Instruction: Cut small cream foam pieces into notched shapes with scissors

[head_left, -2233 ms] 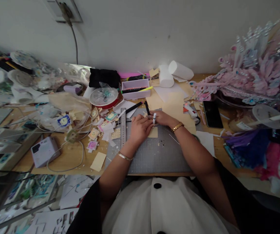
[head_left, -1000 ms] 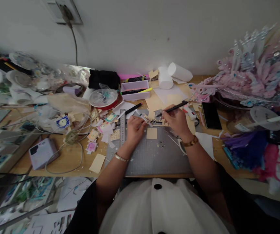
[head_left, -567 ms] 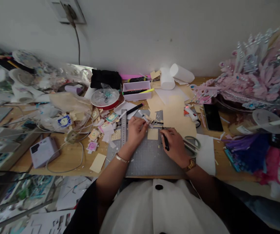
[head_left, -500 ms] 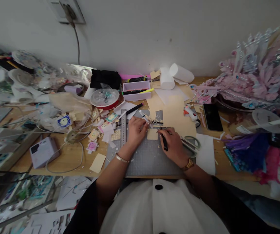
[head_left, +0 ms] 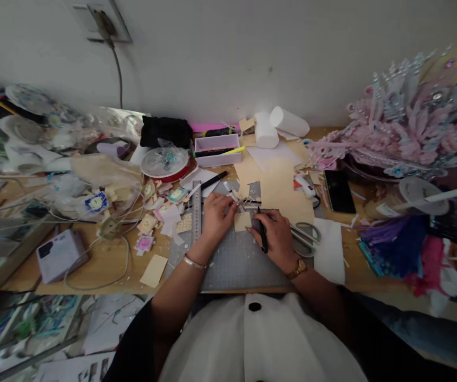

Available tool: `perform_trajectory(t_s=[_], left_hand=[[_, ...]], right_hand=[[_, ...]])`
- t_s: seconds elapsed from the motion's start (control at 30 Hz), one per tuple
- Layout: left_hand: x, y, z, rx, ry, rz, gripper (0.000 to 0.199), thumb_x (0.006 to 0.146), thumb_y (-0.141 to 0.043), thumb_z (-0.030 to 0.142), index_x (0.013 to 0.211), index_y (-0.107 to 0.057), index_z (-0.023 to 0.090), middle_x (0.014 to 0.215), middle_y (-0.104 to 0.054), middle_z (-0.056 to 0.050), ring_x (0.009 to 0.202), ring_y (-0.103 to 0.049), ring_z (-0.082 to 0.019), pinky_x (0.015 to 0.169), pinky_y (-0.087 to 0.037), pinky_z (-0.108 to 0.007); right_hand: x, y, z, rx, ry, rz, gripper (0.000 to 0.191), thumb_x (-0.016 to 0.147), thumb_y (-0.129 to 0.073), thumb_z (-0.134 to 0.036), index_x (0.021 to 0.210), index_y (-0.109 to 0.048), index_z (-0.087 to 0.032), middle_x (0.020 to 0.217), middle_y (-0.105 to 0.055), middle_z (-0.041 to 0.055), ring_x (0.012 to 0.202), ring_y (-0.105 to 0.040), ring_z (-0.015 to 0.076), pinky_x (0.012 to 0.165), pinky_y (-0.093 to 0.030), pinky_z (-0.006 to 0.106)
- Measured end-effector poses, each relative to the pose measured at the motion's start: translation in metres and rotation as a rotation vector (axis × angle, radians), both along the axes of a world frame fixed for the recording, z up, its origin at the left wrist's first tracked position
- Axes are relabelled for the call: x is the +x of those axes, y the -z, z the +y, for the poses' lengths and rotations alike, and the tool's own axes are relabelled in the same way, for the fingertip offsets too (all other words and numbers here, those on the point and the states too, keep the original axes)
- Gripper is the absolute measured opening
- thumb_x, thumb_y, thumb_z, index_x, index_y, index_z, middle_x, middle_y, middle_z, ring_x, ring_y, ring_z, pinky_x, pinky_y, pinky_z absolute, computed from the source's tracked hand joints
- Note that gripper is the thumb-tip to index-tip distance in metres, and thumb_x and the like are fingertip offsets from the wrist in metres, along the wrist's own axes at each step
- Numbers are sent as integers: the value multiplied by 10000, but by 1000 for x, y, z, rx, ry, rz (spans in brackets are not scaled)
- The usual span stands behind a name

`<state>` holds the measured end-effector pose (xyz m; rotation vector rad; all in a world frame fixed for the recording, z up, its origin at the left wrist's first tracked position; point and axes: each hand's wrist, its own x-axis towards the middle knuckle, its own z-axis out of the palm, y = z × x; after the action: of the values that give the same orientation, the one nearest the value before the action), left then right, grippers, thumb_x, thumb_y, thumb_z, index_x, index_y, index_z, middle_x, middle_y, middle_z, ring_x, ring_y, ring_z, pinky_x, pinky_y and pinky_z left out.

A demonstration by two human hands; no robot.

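My left hand (head_left: pixel 217 216) is closed in a pinch just above and left of a small cream card square (head_left: pixel 242 222); whatever its fingertips hold is too small to make out. In my right hand (head_left: pixel 275 236) is a slim black pen-shaped tool (head_left: pixel 264 237), gripped right of the square, its kind unclear. The square lies on a grey cutting mat (head_left: pixel 234 273). Left of my left hand lies a clear ruler (head_left: pixel 196 212). Scissors with pale green handles (head_left: pixel 311 233) rest beside my right hand. Small paper scraps (head_left: pixel 253 198) lie beyond the square.
Larger cream card sheets (head_left: pixel 279 183) spread behind my right hand, near a black phone (head_left: pixel 338 191). A lilac box (head_left: pixel 218 157) holds pens. Painted cards (head_left: pixel 147 224) and a marker (head_left: pixel 214 180) lie left. Pink beaded ornaments (head_left: pixel 407 127) crowd the right side.
The view has shifted, so the bench appears slightly further left. My right hand and its black tool have tilted and come a little lower beside the card square. My left hand stays by the square.
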<state>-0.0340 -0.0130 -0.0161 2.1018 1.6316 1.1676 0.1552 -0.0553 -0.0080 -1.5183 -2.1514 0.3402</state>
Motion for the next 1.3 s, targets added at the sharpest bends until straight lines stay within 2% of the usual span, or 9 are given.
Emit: perform_trajectory(t_s=[0.33,0.57,0.73,0.9,1.07,1.2,1.3], left_hand=[[1,0,0,27,21,-12,232,932,-545,344,836,-702,203,724,-681,-45,814,-553,-229,785,-406,-378],[0,2,1,43,33,-23,248,938,-542,363,849,-706,198,727,-684,-44,786,-552,-218,774,-414,-373],[0,3,1,18,21,-24,241,938,-544,361,846,-702,204,735,-686,-45,804,-560,-220,787,-417,-378],[0,2,1,15,13,-18,212,927,-557,332,819,-688,206,717,-678,-41,795,-555,-224,776,-415,-379],[0,1,0,30,-13,-22,185,911,-573,305,792,-674,205,709,-669,-40,790,-548,-226,768,-411,-379],[0,1,1,23,-2,-18,189,910,-572,300,775,-665,206,706,-667,-40,778,-543,-223,768,-409,-380],[0,1,1,25,4,-21,171,906,-579,284,788,-671,203,706,-670,-38,769,-542,-220,757,-408,-375]], right_hand=[[-4,9,4,54,-68,23,179,912,-588,-246,1066,-678,-233,1096,-690,106,1121,-593,305,883,-477,454],[-2,11,2,110,-33,140,181,888,-563,-203,1041,-657,-224,1048,-701,98,1051,-608,298,879,-472,471],[-1,11,0,125,15,127,159,881,-563,-190,994,-670,-227,1014,-700,97,1035,-619,294,876,-468,465],[3,2,-13,128,-17,40,172,892,-561,-221,1028,-665,-213,1142,-681,120,1183,-572,303,958,-455,475],[1,3,-31,74,-81,-94,284,886,-547,-204,1154,-606,-136,1240,-642,192,1360,-418,354,1093,-352,567],[-3,8,-34,45,-109,-136,326,895,-540,-217,1206,-571,-126,1272,-625,185,1397,-366,372,1130,-304,589],[-3,12,-30,68,-119,-80,328,910,-518,-224,1227,-543,-147,1302,-602,164,1395,-372,353,1137,-303,586]])
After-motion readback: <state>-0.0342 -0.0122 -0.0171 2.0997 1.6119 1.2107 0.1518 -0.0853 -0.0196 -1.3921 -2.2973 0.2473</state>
